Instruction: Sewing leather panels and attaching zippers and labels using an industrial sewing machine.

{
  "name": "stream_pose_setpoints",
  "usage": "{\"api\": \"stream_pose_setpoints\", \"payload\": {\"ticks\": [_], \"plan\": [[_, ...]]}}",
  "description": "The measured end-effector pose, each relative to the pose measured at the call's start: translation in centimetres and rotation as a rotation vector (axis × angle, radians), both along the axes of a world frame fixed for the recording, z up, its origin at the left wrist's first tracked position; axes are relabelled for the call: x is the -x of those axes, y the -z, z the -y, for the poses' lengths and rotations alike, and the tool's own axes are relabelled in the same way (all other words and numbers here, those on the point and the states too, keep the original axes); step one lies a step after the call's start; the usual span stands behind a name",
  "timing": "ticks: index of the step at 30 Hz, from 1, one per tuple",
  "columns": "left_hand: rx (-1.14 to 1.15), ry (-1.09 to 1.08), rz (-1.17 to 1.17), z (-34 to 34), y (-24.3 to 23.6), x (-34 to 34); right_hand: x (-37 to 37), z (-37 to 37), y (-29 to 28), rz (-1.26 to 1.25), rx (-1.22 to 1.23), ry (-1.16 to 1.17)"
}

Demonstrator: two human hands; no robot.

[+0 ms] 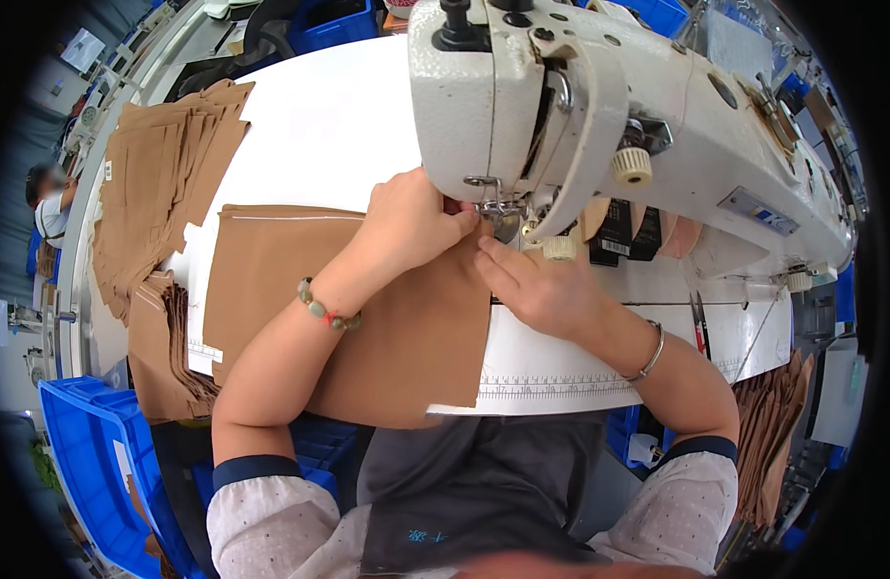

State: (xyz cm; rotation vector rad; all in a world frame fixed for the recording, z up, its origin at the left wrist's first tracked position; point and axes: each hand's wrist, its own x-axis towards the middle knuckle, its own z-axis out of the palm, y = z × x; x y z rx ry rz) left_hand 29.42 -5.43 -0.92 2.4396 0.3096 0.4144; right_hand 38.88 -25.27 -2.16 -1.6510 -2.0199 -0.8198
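A brown fabric piece (397, 338) lies flat on the white table, its far right corner under the head of a white sewing machine (580, 125). A light line runs along its far edge. My left hand (414, 220), with a bead bracelet on the wrist, pinches the fabric just left of the presser foot (503, 214). From the other side my right hand (541, 285) pinches the same corner with thumb and forefinger, close below the foot. Both sets of fingertips nearly meet there. The machine partly hides the needle area.
Stacked brown fabric pieces (165, 164) lie on the table's left, with another folded pile (165, 338) nearer me. Dark-bladed snips (700, 323) rest right of my forearm. A blue crate (107, 463) stands lower left. More brown pieces (768, 434) hang at the right. Another person (51, 207) sits far left.
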Motion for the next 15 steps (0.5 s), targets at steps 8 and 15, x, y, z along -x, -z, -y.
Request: {"api": "stream_pose_setpoints", "payload": {"ticks": [8,15], "plan": [[-0.023,-0.001,0.016,0.07,0.10,-0.32,-0.31,0.08,-0.35,0.005,0.002,-0.002],[-0.051,-0.017,0.016,0.17,-0.50,-0.14,-0.26,0.18,-0.49,-0.020,0.036,0.021]]}}
